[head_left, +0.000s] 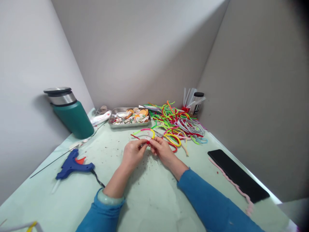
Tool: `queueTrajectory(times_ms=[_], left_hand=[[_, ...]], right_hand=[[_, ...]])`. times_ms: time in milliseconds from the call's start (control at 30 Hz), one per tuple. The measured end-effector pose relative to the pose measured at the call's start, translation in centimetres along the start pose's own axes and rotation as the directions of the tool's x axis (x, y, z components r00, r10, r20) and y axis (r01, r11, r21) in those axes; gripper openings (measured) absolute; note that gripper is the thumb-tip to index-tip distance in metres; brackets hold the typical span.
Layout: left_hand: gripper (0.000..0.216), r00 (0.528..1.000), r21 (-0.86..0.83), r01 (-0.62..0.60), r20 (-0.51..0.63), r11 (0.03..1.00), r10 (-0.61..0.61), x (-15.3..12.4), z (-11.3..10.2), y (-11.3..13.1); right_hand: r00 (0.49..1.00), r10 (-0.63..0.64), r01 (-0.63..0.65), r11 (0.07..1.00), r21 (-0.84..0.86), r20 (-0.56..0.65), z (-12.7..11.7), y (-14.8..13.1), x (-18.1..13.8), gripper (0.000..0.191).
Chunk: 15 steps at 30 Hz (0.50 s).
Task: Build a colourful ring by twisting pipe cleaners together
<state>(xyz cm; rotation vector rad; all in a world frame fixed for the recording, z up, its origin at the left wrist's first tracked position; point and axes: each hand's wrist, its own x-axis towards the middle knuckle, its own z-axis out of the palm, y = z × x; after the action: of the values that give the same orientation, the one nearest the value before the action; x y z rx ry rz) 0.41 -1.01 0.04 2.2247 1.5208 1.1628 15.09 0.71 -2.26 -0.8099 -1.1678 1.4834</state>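
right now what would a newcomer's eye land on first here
The bright tangle of pipe cleaners heaped at the back right of the table draws the eye first. In the middle, the left hand and right hand pinch a looped pipe cleaner between them. To the left are a blue glue gun and a tall green flask.

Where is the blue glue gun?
In the head view, the blue glue gun lies on the table's left side, left of the left hand that pinches a pipe cleaner, and nearer the camera than the green bottle.
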Motion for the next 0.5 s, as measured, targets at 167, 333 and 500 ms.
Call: queueTrajectory(times_ms=[167,333,500], left_hand=[[0.024,0.997,-0.134,0.08,0.008,0.988,-0.079,0.1,-0.16,0.31],[0.022,0.995,-0.162,0.101,0.036,0.982,-0.096,0.14,-0.32,0.51],[0.02,0.994,-0.153,0.112,0.033,0.982,-0.108,0.16,-0.22,0.39]], right_hand=[[1.0,0.01,-0.01,1.0,0.018,-0.009,0.04,-0.08,0.09,0.025],[0.996,0.04,-0.035,0.997,0.075,-0.075,0.04,-0.05,0.19,0.025],[0.995,0.052,-0.044,0.995,0.095,-0.083,-0.11,0.0,0.34,0.026]])
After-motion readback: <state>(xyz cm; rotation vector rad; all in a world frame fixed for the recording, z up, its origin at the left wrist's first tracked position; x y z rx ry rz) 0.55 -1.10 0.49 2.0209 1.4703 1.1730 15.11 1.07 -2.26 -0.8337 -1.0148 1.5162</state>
